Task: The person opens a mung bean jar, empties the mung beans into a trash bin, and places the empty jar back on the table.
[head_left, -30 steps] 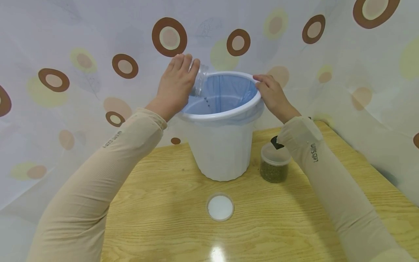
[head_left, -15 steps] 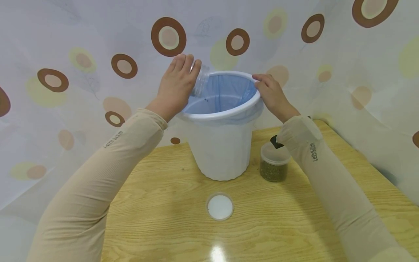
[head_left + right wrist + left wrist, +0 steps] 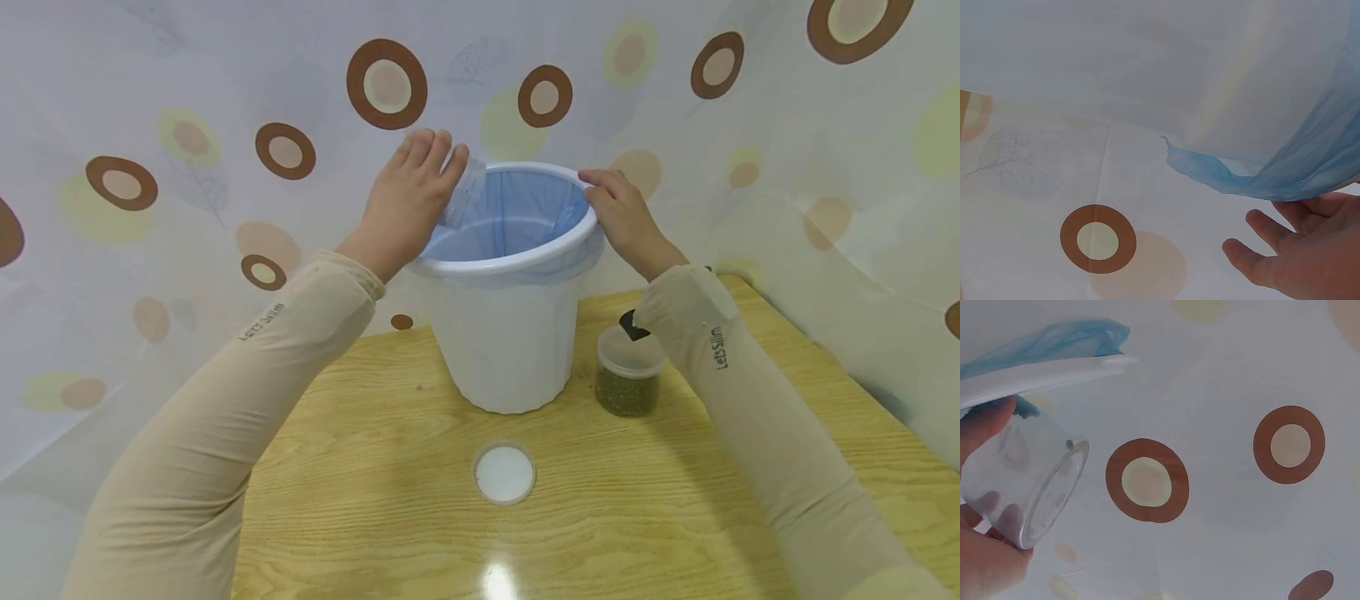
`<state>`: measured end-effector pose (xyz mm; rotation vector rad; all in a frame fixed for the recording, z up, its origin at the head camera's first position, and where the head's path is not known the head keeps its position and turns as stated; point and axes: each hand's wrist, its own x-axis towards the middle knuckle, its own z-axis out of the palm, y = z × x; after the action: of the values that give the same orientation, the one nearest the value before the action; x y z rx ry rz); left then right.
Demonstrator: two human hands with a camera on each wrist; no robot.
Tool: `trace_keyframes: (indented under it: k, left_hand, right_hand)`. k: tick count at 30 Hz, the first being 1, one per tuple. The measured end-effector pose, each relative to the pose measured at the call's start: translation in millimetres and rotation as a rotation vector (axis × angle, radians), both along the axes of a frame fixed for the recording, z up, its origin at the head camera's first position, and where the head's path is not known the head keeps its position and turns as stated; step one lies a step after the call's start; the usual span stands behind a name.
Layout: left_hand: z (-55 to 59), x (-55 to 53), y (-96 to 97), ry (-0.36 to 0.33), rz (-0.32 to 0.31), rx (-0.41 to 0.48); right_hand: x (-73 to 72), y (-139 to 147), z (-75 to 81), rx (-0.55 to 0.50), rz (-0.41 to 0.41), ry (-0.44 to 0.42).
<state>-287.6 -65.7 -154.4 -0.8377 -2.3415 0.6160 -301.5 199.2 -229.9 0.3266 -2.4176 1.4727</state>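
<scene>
Beige sleeves [image 3: 217, 408], dark lettering [image 3: 720, 347], bare hands [image 3: 405, 198]

Left hand [image 3: 409, 196] curled, right hand [image 3: 628, 218] with fingers [image 3: 1272, 232] spread

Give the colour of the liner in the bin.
Translucent blue; the liner shows best in the head view, inside the white bin.

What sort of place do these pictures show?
Probably an indoor corner set up for tabletop work: a wooden table, patterned sheeting behind and to its right, and a lined bin standing on the table.
</scene>
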Motion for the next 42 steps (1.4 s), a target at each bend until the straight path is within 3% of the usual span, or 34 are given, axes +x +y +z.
trace_keyframes:
  k: [13,21,25,31,34,38,42]
  left_hand:
    - [-0.6,-0.4,0.5,-0.001,0.000,-0.027]
    - [-2.0,-0.8,-1.8,-0.038,0.023,-0.021]
    - [-1.7,-1.3,-3.5,-0.026,0.003,-0.017]
    - [11.5,-1.0,-2.4,0.071,-0.050,0.127]
    - [15.5,-0.7,-2.9,0.035,-0.061,0.155]
    - [10.5,-1.1,-5.9,-0.062,-0.070,0.094]
    - [5.9,-3.8,-7.5,-0.059,-0.063,0.085]
  right_hand:
    - [1.0,0.1,0.2,0.012,-0.013,-0.001]
    - [0.7,0.7,-1.1,0.007,-0.007,-0.017]
    - [0.5,0.9,-1.4,0.002,-0.005,-0.008]
    - [0.5,0.8,-0.9,0.001,-0.011,-0.003]
    - [1.0,0.4,-0.8,-0.005,-0.009,0.001]
    - [2.2,0.2,-1.3,-0.006,-0.006,0.000]
    - [2.7,0.5,-0.9,0.004,-0.009,-0.001]
